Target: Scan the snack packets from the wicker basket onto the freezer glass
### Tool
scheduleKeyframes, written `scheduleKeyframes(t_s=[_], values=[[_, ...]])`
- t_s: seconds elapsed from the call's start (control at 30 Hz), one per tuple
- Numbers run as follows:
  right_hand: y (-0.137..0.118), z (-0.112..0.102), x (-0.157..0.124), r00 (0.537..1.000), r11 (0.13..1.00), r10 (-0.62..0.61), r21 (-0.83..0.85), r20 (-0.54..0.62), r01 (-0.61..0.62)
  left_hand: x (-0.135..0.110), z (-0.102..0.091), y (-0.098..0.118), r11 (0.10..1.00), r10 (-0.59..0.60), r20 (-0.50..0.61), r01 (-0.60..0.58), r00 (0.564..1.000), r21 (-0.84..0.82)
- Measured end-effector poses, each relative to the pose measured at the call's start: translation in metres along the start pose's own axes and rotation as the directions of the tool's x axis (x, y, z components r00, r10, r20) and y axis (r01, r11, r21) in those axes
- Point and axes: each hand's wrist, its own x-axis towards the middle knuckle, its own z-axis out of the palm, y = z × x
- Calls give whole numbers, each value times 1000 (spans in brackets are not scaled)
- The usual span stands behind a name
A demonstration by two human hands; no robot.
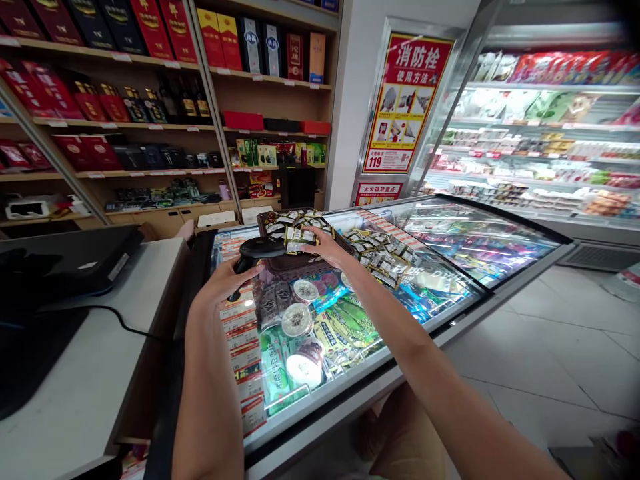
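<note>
Head view: a red poster (pixel 407 103) headed "消防栓 使用方法", with the number 119 printed at its lower left, is mounted on a white pillar (pixel 345 113), and a smaller sign (pixel 379 193) reading "灭火器放置点" is fixed below it. Boxed liquor (pixel 150 27) is ranged on wooden shelves (pixel 150 125) behind, while a refrigerated display case (pixel 545 133) stocked with packaged food is seen to the right. A white counter (pixel 85 347) bearing a black device (pixel 65 267) and a cable (pixel 120 322) is placed to the left. A black handheld barcode scanner (pixel 255 252) is gripped in the left hand (pixel 225 290), its fingers curled around it and slightly spread. A strip of sachets (pixel 299 240) is pinched between the thumb and fingers of the right hand (pixel 327 245), and it is held just beside the scanner's head, above a brown tray (pixel 285 265). Both hands are held over the glass-topped chest freezer (pixel 450 257), in which green packets (pixel 345 323) and round tubs (pixel 300 327) are seen.
</note>
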Motion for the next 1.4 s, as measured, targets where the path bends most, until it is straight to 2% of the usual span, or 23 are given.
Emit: scheduleKeyframes(t_s=[0.13, 0.27, 0.5, 0.6, 0.7, 0.77, 0.83, 0.87, 0.9, 0.93, 1.0, 1.07, 1.13, 1.17, 1.2, 1.23, 1.27, 1.33, 1.4], values=[[-11, -21, -29, 995, 1000, -9, 24, 96, 7, -5, 12, 16, 997, 62, 86, -66, 994, 37], [-16, -40, -52, 979, 998, -19, -62, 205, 32, -9, 22, 27, 995, 61, 152, -73, 987, 73], [-9, -51, -69, 966, 997, 1, -81, 260, 21, -6, 33, 31, 979, 111, 243, -148, 964, 141], [-12, -51, -76, 971, 996, 2, -89, 239, 20, -4, 36, 30, 968, 136, 276, -187, 952, 168], [-11, -51, -81, 981, 999, 23, -52, 193, -13, -1, 38, 27, 968, 129, 254, -178, 959, 177], [-1, -52, -79, 994, 998, 60, -4, 92, -60, 0, 39, 27, 974, 116, 239, -158, 964, 162], [16, -58, -74, 981, 987, 155, 53, -116, -150, -1, 40, 28, 983, 92, 227, -125, 970, 136], [26, -63, -72, 943, 976, 217, 85, -252, -202, -3, 40, 30, 987, 74, 216, -102, 974, 123], [37, -69, -69, 881, 962, 274, 114, -386, -249, -4, 39, 31, 991, 59, 200, -82, 978, 110], [48, -76, -67, 802, 950, 310, 133, -510, -283, -6, 39, 33, 993, 47, 183, -66, 982, 98], [68, -91, -64, 660, 941, 306, 113, -686, -319, -9, 36, 36, 996, 45, 152, -57, 987, 74], [82, -103, -64, 547, 917, 268, 36, -793, -397, -9, 31, 36, 996, 55, 124, -63, 991, 61], [88, -108, -63, 443, 856, 231, -35, -866, -515, -5, 25, 36, 996, 55, 90, -61, 994, 69], [89, -109, -61, 403, 822, 198, -73, -893, -565, -2, 21, 36, 995, 49, 76, -55, 996, 85], [88, -107, -58, 383, 792, 154, -118, -911, -599, 3, 17, 36, 993, 38, 66, -45, 997, 109], [86, -104, -52, 390, 773, 99, -177, -915, -610, 9, 13, 37, 991, 29, 57, -37, 998, 132], [83, -100, -45, 427, 763, 40, -248, -904, -597, 15, 9, 38, 988, 22, 51, -30, 998, 152], [75, -88, -23, 558, 765, -32, -380, -829, -520, 27, 2, 40, 986, 15, 44, -22, 999, 167], [68, -73, 6, 696, 790, -18, -437, -718, -430, 38, -3, 42, 989, 19, 46, -25, 999, 149]])
